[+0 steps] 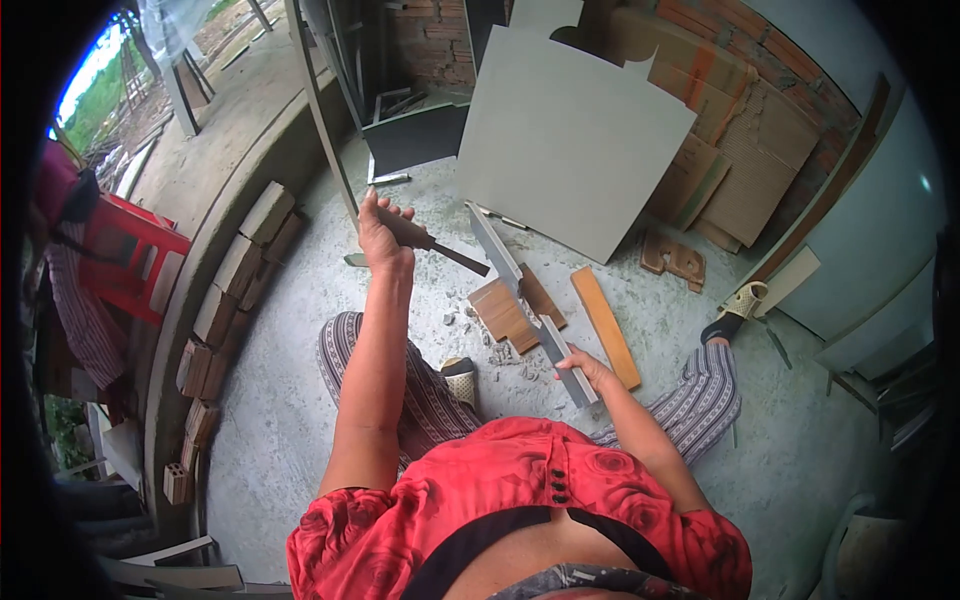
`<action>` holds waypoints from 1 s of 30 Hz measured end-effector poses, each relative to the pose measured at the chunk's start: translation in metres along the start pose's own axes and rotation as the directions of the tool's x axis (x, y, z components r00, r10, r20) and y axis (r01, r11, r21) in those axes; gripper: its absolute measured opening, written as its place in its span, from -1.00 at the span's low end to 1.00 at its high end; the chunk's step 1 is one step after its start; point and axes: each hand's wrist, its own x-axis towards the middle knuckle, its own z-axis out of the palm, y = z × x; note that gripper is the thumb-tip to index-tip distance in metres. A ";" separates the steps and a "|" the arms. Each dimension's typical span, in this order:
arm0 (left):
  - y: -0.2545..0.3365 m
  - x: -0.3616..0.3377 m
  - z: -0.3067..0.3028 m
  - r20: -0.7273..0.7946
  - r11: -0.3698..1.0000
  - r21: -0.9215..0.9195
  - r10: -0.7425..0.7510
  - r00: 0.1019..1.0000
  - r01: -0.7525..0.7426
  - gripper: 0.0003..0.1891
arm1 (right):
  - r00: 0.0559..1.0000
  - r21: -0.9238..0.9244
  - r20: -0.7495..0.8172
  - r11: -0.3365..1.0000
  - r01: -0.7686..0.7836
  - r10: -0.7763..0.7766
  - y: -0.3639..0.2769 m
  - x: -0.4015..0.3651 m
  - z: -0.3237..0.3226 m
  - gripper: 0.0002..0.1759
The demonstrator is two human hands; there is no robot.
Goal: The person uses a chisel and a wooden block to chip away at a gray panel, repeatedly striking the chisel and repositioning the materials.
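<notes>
Raised at the left, my left hand (382, 232) is closed around the wide brown end of a long flat tool (458, 257). Its narrower dark strip points right and down toward the metal bar; its exact kind cannot be made out. My right hand (588, 372) grips the near end of a long grey metal profile (494, 242), which slants away from me across brown wooden pieces (497, 312) on the floor. Midway along, the profile has a notched or broken section. Grey rubble (450, 320) lies beside the wood. To the right of the profile is an orange-brown wooden bar (604, 325).
A large pale panel (575, 140) leans at the back beside cardboard (765, 165). A cut-out brown block (672, 262) lies right of it. Bricks (215, 315) line the curved ledge at left, near a red plastic chair (135, 250). My slippered feet (459, 382) flank the work.
</notes>
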 end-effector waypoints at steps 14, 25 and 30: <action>-0.050 0.007 -0.003 0.018 0.998 0.070 0.004 1.000 -0.005 -0.54 | 0.865 -0.892 -0.450 0.066 -0.448 -0.220 0.001 -0.006 0.056 0.48; -0.068 -0.009 0.003 0.048 0.967 0.253 -0.037 0.998 0.023 -0.59 | 0.815 -0.835 -0.550 0.107 -0.540 -0.181 0.006 -0.006 0.044 0.53; -0.108 -0.007 -0.003 0.162 0.935 0.350 0.009 0.987 -0.066 -0.70 | 0.841 -0.850 -0.523 0.156 -0.503 -0.135 0.009 0.009 0.027 0.43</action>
